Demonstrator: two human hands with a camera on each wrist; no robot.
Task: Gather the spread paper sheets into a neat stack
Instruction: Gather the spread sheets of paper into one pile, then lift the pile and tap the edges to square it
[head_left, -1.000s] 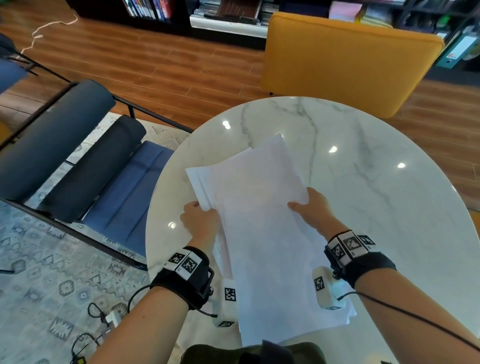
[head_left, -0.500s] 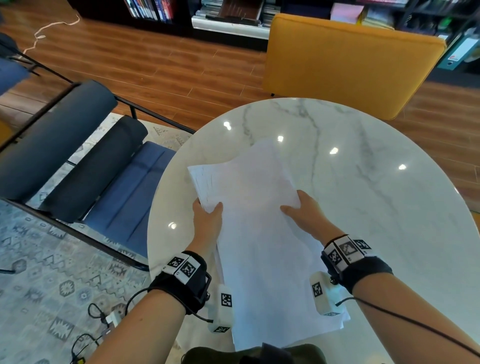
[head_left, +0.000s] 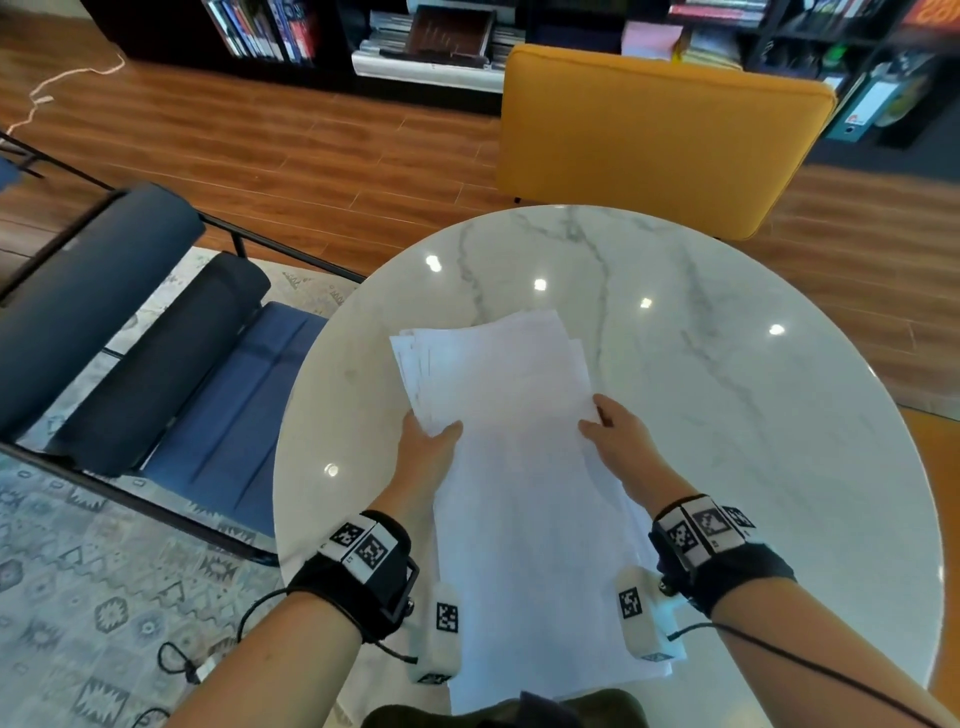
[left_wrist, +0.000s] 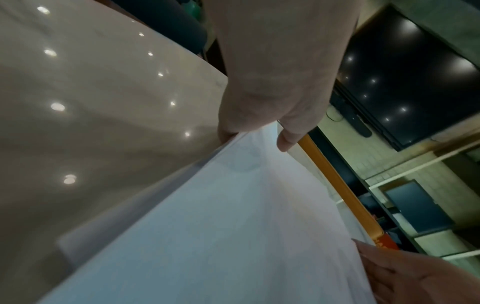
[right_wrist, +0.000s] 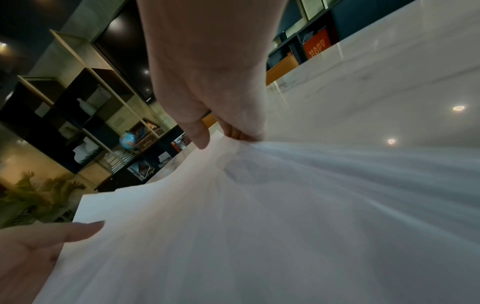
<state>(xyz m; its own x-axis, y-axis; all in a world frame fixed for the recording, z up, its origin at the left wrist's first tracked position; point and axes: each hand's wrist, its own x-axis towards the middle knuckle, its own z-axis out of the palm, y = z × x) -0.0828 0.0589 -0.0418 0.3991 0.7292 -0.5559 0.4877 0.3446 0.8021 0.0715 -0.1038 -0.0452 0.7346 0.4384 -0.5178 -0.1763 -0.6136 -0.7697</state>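
Several white paper sheets (head_left: 511, 457) lie in a loose, fanned pile on the round marble table (head_left: 727, 415), their far corners out of line. My left hand (head_left: 428, 441) grips the pile's left edge, thumb on top and fingers under it, as the left wrist view shows (left_wrist: 255, 135). My right hand (head_left: 610, 434) grips the right edge the same way, thumb over the paper (right_wrist: 223, 137). The sheets (right_wrist: 285, 216) bow upward between the two hands. The near end of the pile reaches the table's front edge.
A yellow chair (head_left: 654, 135) stands at the far side of the table. A blue lounge chair (head_left: 156, 353) sits to the left over a patterned rug (head_left: 78, 597). Bookshelves (head_left: 415, 36) line the back wall. Bare marble lies to the right of the sheets.
Both hands have drawn closer together and pulled the sheets toward me. The spread pages have closed into a narrower pile, and the left hand now holds the edge with its thumb on top.
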